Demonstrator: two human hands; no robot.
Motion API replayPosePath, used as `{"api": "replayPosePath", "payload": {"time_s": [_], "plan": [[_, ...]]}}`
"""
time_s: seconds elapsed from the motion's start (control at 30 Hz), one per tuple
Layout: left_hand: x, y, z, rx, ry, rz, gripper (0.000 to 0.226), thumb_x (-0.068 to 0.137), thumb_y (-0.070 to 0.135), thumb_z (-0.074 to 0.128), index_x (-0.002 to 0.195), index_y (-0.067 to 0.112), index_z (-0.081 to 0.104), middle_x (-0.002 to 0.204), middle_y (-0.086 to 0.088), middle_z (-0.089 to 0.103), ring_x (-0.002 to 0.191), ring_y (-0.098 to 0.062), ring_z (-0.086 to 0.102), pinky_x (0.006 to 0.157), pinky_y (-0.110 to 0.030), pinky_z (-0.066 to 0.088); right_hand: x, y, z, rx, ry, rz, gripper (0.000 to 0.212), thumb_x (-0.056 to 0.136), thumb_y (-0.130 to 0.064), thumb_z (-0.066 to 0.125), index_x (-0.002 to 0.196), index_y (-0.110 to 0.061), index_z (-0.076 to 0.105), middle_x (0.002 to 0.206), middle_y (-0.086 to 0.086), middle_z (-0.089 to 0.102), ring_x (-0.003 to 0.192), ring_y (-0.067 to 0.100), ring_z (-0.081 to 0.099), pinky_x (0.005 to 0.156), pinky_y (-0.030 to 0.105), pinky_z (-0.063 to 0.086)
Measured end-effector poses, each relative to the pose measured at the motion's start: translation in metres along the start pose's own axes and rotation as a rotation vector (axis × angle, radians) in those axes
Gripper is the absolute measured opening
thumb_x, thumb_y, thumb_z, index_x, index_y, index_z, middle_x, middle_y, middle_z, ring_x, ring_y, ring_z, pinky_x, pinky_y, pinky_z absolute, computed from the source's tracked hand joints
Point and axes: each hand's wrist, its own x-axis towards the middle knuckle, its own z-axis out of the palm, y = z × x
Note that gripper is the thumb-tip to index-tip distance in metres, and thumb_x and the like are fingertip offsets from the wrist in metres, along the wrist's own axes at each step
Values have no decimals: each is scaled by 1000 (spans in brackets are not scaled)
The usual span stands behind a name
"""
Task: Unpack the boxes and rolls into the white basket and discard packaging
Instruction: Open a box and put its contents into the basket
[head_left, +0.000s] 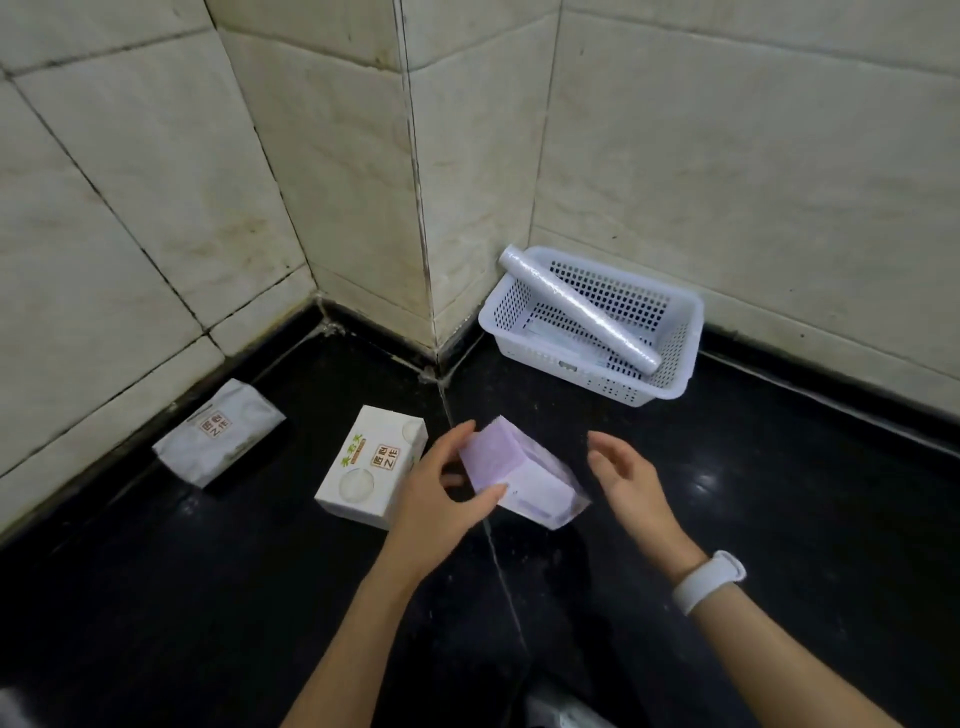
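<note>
My left hand (441, 493) grips a pale purple pack in clear wrap (524, 478) and holds it tilted above the black floor. My right hand (628, 480) hovers just to the right of the pack, fingers apart, holding nothing; a white band sits on that wrist. A white box with printed labels (363, 467) lies on the floor just left of my left hand. Farther left, a white-grey pouch (218, 431) rests by the wall. The white perforated basket (675, 374) stands against the right wall with a clear-wrapped roll (576, 306) lying slantwise in it.
Tiled walls form a jutting corner (426, 234) between the pouch and the basket. The floor (779, 493) is glossy black. Something pale and wrinkled shows at the bottom edge (566, 714); flat white packaging lies under the roll in the basket.
</note>
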Motion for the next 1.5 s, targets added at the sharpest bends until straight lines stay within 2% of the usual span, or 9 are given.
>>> {"api": "replayPosePath", "payload": {"time_s": [0.13, 0.33, 0.43, 0.73, 0.97, 1.1, 1.23, 1.4, 1.5], "plan": [[-5, 3, 3, 172, -16, 150, 64, 76, 19, 71, 130, 37, 40, 126, 21, 46, 120, 1, 44, 99, -21, 39, -13, -5, 4, -232, -306, -209, 53, 86, -6, 54, 129, -33, 40, 139, -2, 42, 124, 11, 42, 107, 31, 34], [-3, 6, -2, -58, -74, 76, 61, 78, 13, 70, 124, 40, 41, 120, 14, 54, 109, 8, 51, 85, -4, 44, -25, -22, 11, -261, -565, -292, 69, 85, -22, 60, 136, -45, 20, 142, -18, 38, 129, -2, 35, 108, 25, 31], [-3, 13, -3, -171, -63, 40, 53, 72, 23, 67, 117, 41, 46, 119, 11, 57, 108, 3, 55, 84, -11, 48, -28, -26, 15, -218, -586, -235, 74, 82, -24, 64, 137, -44, 18, 133, -20, 46, 124, 0, 42, 105, 31, 36], [-2, 21, -13, 485, -114, 169, 61, 72, 52, 69, 126, 30, 50, 114, 16, 47, 107, -3, 44, 91, -21, 36, -25, -32, 14, -398, -620, -308, 76, 82, -18, 65, 138, -39, 17, 128, -6, 40, 118, 5, 41, 103, 22, 32], [-4, 7, -21, 647, -113, 248, 73, 71, 69, 32, 125, 26, 56, 110, 11, 61, 108, -5, 46, 107, -29, 23, -24, -23, 16, -419, -656, -300, 72, 86, -18, 60, 142, -28, 16, 136, -5, 36, 124, 10, 37, 109, 30, 31], [-9, 17, -21, 492, 34, 194, 40, 90, 42, 42, 98, 10, 65, 92, 7, 60, 90, -6, 43, 95, -27, 31, -23, -13, 17, -390, -707, -267, 73, 85, -15, 59, 141, -35, 16, 139, -8, 32, 129, 10, 34, 113, 36, 29], [-7, 16, -13, 211, 172, -63, 9, 94, 26, 47, 88, 21, 52, 76, 13, 52, 73, -6, 48, 62, -20, 37, -26, -9, 18, -409, -681, -249, 70, 87, -10, 55, 141, -32, 17, 141, -12, 31, 130, 5, 32, 113, 28, 27], [-5, 4, -1, -115, 279, -269, 12, 94, 27, 48, 85, 24, 56, 86, 9, 56, 81, -6, 53, 65, -19, 43, -35, -3, 18, -435, -426, -451, 53, 86, -17, 53, 132, -33, 34, 128, -15, 38, 121, 1, 38, 101, 12, 31], [-4, -5, 3, -203, 301, -313, 10, 93, 28, 49, 100, 24, 55, 104, 0, 58, 90, -10, 56, 71, -23, 47, -37, 4, 22, -659, -230, -683, 31, 86, -30, 45, 117, -27, 51, 112, -7, 47, 104, 5, 41, 87, 20, 40]]}}
